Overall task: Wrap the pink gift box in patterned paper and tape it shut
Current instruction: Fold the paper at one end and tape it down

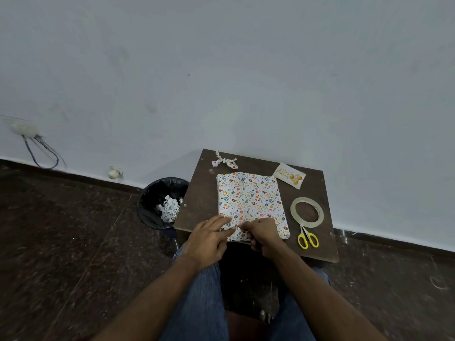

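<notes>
The gift box (250,200) lies flat on the small dark table (197,207), fully covered in white paper printed with coloured eggs; none of the pink shows. My left hand (209,238) rests with straight fingers on the near left corner of the wrapping. My right hand (262,233) has its fingers curled at the near edge, pinching the paper fold there. A roll of clear tape (307,212) lies on the table to the right of the box.
Yellow-handled scissors (307,238) lie below the tape roll. A birthday card (289,175) sits at the back right, and a paper scrap (224,161) at the back left. A black bin (161,201) with paper offcuts stands left of the table.
</notes>
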A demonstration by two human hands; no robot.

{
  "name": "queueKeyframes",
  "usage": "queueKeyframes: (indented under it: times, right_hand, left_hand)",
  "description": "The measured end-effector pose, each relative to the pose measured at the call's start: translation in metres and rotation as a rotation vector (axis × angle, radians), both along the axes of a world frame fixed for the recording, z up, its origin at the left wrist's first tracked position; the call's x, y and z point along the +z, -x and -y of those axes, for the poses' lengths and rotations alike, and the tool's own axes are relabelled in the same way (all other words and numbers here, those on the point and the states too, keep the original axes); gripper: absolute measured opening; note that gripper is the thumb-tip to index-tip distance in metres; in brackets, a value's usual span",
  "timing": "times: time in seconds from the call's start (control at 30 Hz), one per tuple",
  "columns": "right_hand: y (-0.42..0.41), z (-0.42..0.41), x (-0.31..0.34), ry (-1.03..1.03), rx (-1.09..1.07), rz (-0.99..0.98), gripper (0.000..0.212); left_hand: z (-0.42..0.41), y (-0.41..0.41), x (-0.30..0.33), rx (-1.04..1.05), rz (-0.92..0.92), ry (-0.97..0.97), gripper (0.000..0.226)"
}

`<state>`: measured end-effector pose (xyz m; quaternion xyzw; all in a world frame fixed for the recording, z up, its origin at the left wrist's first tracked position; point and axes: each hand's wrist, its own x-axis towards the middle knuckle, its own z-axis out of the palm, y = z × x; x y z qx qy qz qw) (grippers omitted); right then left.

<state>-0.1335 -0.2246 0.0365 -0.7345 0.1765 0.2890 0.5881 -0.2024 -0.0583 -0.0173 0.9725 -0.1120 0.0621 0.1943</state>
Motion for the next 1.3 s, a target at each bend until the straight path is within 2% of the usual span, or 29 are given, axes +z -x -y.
queueKeyframes:
  times: [0.13,0.4,0.73,1.03,1.3]
  right_hand:
    - [0.001,-0.006,-0.003,0.048,-0.016,0.007,0.037]
    - [-0.005,-0.013,-0.002,0.141,-0.013,-0.024,0.014]
    - [-0.011,-0.016,-0.003,0.261,0.032,-0.03,0.021]
    - [-0.015,-0.012,-0.005,0.262,0.1,-0.084,0.012]
    - [-0.011,-0.007,-0.007,0.251,0.137,-0.087,0.025]
  left_hand:
    - [0.0,0.002,-0.006,0.01,-0.002,0.082,0.045]
    - [-0.001,0.002,-0.008,0.031,-0.005,0.129,0.046]
    - [0.001,0.003,-0.008,0.055,0.016,0.157,0.044]
    - [0.003,0.003,-0.002,0.078,-0.058,0.137,0.045]
    - [0.004,0.003,0.001,0.092,-0.113,0.145,0.045]
